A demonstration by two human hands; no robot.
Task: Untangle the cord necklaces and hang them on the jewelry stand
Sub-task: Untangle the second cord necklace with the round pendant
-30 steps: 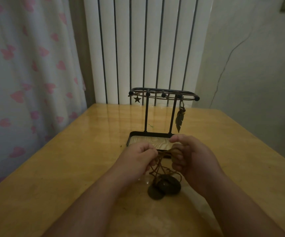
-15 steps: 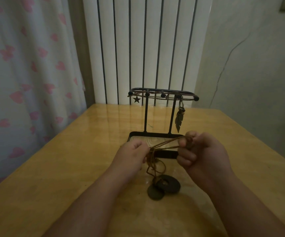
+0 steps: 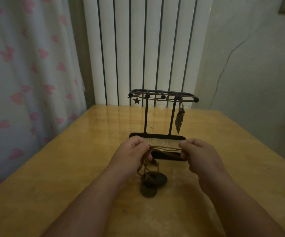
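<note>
A black jewelry stand (image 3: 163, 115) with a top rack and a tray base stands mid-table. A star charm (image 3: 136, 101) hangs from its left end and a feather pendant (image 3: 179, 123) from its right. In front of the base, my left hand (image 3: 131, 155) and my right hand (image 3: 200, 154) each pinch the brown cords (image 3: 164, 148), which stretch taut between them. A tangle of cord drops from my left hand to two dark round disc pendants (image 3: 153, 183) lying on the table.
The wooden table (image 3: 70, 168) sits against a white ribbed radiator (image 3: 138, 48). A curtain with pink hearts (image 3: 27, 74) hangs at the left, and a plain wall (image 3: 258, 65) stands at the right.
My hands have drawn apart, the right one moving right, so the cords now run straight and taut between them. The disc pendants stay on the table.
</note>
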